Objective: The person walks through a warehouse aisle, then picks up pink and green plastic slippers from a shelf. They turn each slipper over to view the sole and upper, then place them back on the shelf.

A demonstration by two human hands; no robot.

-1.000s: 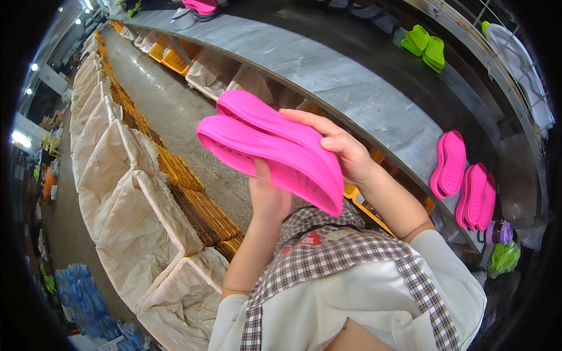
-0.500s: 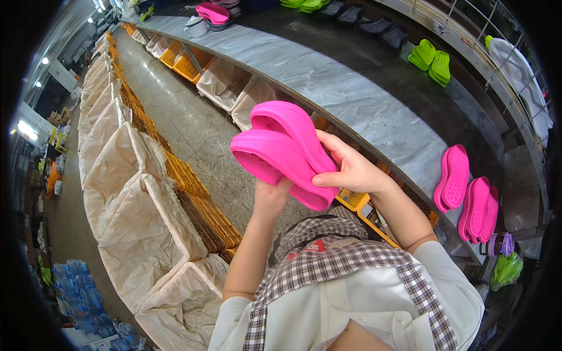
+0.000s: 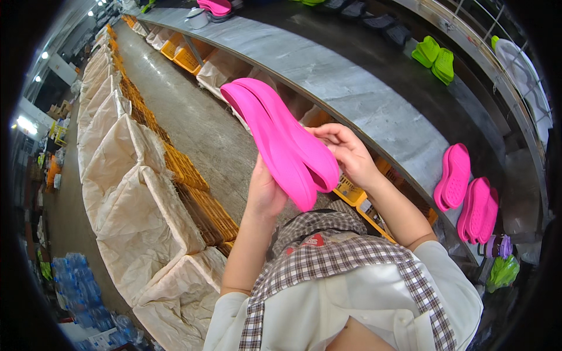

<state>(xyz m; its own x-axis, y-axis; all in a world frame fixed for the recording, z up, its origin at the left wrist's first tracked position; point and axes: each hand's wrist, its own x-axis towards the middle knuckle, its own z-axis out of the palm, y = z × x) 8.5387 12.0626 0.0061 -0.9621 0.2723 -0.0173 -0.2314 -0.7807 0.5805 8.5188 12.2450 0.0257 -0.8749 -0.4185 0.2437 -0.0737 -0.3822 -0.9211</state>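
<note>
A pair of bright pink slippers (image 3: 281, 140), held together side by side, tilts in front of my apron with smooth outer faces showing. My left hand (image 3: 266, 190) grips them from the lower left, its fingers mostly hidden behind them. Curled at their right edge, my right hand (image 3: 345, 155) has its thumb and fingertips against the slippers. More pink slippers (image 3: 453, 175) stand on the grey worktop (image 3: 363, 88) to the right, with another pink group (image 3: 480, 207) beside them.
Beige cloth-lined yellow baskets (image 3: 134, 216) form a long row on the left. Along the far belt lie green slippers (image 3: 442, 64) and dark slippers (image 3: 389, 26). A white mug (image 3: 197, 19) stands farther up the worktop; a purple-lidded cup (image 3: 499, 245) is at right.
The pink slippers have turned over, from their foot openings showing to their smooth outer faces. My right hand has shifted its hold from across them to their right edge.
</note>
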